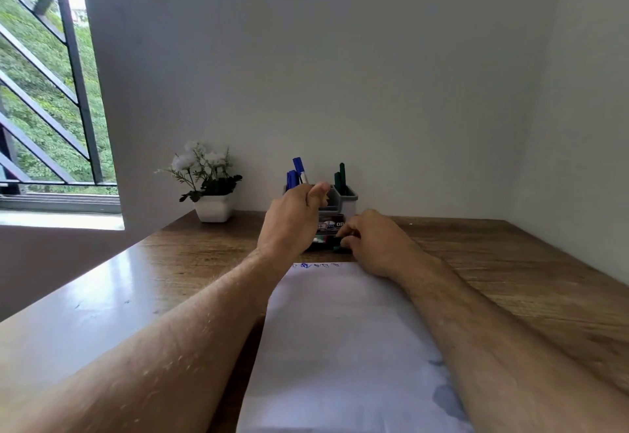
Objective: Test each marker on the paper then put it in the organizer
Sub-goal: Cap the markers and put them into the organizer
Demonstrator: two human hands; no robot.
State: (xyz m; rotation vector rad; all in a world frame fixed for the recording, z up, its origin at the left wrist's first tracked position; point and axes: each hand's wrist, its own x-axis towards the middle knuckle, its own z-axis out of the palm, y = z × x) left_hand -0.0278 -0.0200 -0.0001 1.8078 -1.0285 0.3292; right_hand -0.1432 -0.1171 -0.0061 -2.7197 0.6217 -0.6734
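Observation:
A grey desk organizer (347, 201) stands at the back of the wooden desk, against the wall. Blue markers (291, 180) stand in its left compartment and dark green ones (340, 177) in its right. My left hand (295, 219) is raised over the left compartment, closed around a blue marker (299, 168) that points up. My right hand (372, 241) rests on the desk in front of the organizer, fingers curled on a dark green marker (338, 248) among the loose markers there. A white sheet of paper (340, 347) lies between my forearms, with small blue scribbles (315, 265) along its far edge.
A white pot of white flowers (212, 206) stands left of the organizer. A barred window (47, 92) is at far left. The wall closes the desk at the back and right. A printed label (332, 225) shows on the organizer's front.

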